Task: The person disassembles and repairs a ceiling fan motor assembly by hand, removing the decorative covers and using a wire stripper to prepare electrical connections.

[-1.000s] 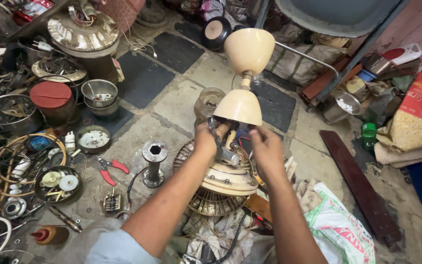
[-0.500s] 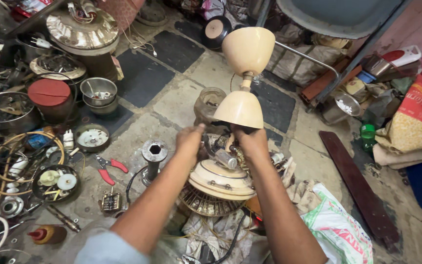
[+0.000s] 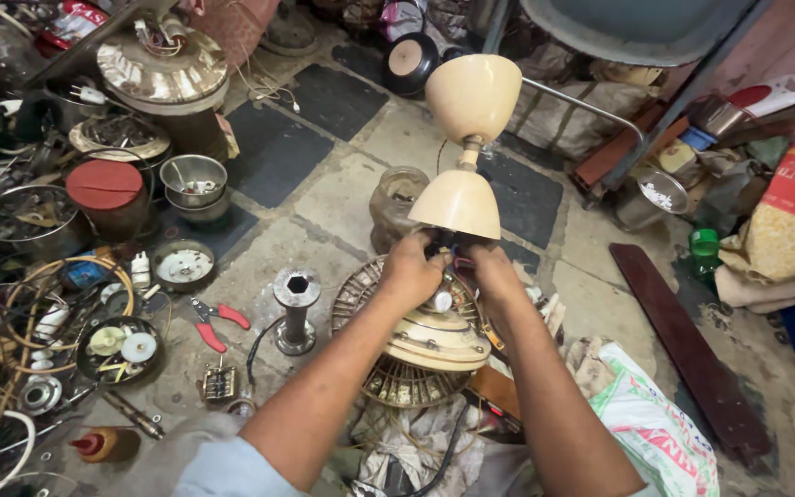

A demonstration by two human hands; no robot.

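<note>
A cream ceiling fan motor (image 3: 430,338) sits upright on the floor in front of me, over a round finned metal part (image 3: 397,382). Its down rod carries two cream cone-shaped covers, the lower cover (image 3: 457,204) just above my hands and the upper cover (image 3: 473,95) higher up. My left hand (image 3: 413,270) and my right hand (image 3: 489,273) both close around the rod and wiring at the top of the motor, right under the lower cover. What my fingers pinch there is hidden.
Red-handled pliers (image 3: 213,321) and a short metal socket post (image 3: 296,311) lie left of the motor. Bowls, tins, wire coils and another fan motor (image 3: 160,66) crowd the left side. A dark wooden blade (image 3: 687,352) and a printed sack (image 3: 655,428) lie to the right.
The motor has shifted slightly and my hands have drawn closer together under the lower cover, the left hand moving right onto the rod.
</note>
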